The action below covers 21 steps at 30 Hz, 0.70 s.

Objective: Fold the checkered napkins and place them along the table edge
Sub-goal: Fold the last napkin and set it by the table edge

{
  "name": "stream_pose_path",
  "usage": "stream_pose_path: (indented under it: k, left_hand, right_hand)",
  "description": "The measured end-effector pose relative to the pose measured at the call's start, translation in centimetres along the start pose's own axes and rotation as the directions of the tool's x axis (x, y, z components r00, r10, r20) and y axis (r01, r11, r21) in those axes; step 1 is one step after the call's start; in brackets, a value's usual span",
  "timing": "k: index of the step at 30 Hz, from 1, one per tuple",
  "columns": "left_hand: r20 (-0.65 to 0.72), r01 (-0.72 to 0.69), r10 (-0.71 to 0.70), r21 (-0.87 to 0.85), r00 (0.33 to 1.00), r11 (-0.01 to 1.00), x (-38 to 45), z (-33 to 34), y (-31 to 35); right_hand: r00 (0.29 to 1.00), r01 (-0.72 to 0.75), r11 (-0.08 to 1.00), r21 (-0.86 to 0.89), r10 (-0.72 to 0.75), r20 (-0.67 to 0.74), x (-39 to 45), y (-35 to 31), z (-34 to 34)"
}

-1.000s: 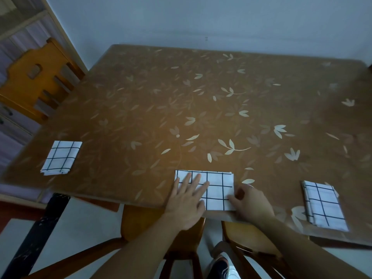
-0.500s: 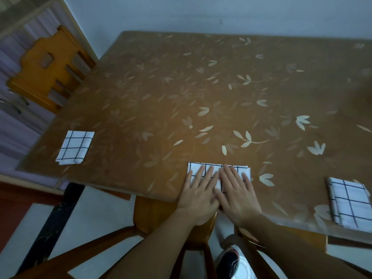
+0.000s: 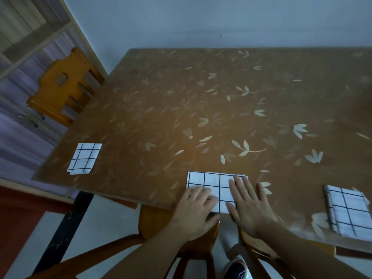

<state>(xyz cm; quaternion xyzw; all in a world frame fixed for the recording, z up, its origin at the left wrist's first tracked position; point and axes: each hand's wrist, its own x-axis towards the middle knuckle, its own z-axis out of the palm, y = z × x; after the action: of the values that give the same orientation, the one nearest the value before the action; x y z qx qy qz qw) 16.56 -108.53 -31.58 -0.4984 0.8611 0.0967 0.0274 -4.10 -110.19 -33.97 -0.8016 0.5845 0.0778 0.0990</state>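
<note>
A folded white napkin with a black grid lies at the near edge of the brown leaf-patterned table. My left hand rests flat on its near left corner. My right hand lies flat with straight fingers over its right end. A second folded checkered napkin sits near the table's left corner. A third lies at the near edge on the right.
A wooden chair stands at the table's left side, next to a cabinet. Another wooden chair is tucked under the near edge below my hands. A shoe shows on the floor.
My hands have slid apart across the middle napkin, the left toward its left corner and the right toward its right end. The head camera has shifted.
</note>
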Motion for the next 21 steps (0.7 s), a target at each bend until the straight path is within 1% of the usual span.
stream_pose_path:
  k: [1,3,6,8,10,14,16,18,20,21]
  left_hand:
    - [-0.037,-0.03,0.03,-0.001,0.999,1.0,0.1,0.2,0.6]
    - [-0.051,0.008,-0.01,-0.038,0.999,0.999,0.6,0.1,1.3]
    - [-0.045,0.1,-0.102,-0.046,0.994,0.994,1.7,-0.6,2.2]
    - [0.016,0.12,-0.12,-0.004,0.993,0.993,2.1,-1.3,2.5]
    - [0.09,0.131,-0.133,0.026,0.987,0.991,2.3,-1.8,2.5]
    - [0.133,0.16,-0.162,0.025,0.978,0.987,2.2,-1.9,2.9]
    - [0.152,0.177,-0.177,0.016,0.972,0.984,2.1,-2.0,3.2]
    - [0.165,0.195,-0.194,0.009,0.967,0.981,2.0,-2.3,3.5]
    - [0.175,0.22,-0.213,-0.019,0.961,0.975,2.1,-2.4,3.7]
    - [0.178,0.231,-0.222,-0.031,0.959,0.972,2.1,-2.4,3.7]
  right_hand:
    - [1.0,-0.004,1.0,0.009,0.004,0.009,0.0,-0.1,-0.3]
    - [1.0,0.015,1.0,-0.001,-0.015,0.0,0.0,-0.3,-0.8]
    - [0.986,0.113,0.993,-0.025,-0.115,-0.117,-0.3,-0.2,-1.7]
    - [0.952,0.245,0.968,-0.052,-0.251,-0.174,-0.9,-0.1,-2.1]
    - [0.921,0.341,0.937,-0.078,-0.349,-0.17,-1.7,0.2,-2.4]
    - [0.923,0.36,0.923,-0.136,-0.373,-0.094,-1.9,1.2,-3.1]
    - [0.906,0.405,0.897,-0.179,-0.419,-0.051,-1.6,1.3,-3.6]
    - [0.894,0.442,0.864,-0.243,-0.447,0.034,-1.1,0.8,-4.5]
    - [0.884,0.467,0.835,-0.291,-0.439,0.158,-0.7,0.0,-5.8]
    - [0.885,0.465,0.832,-0.303,-0.422,0.199,-0.4,-0.5,-6.2]
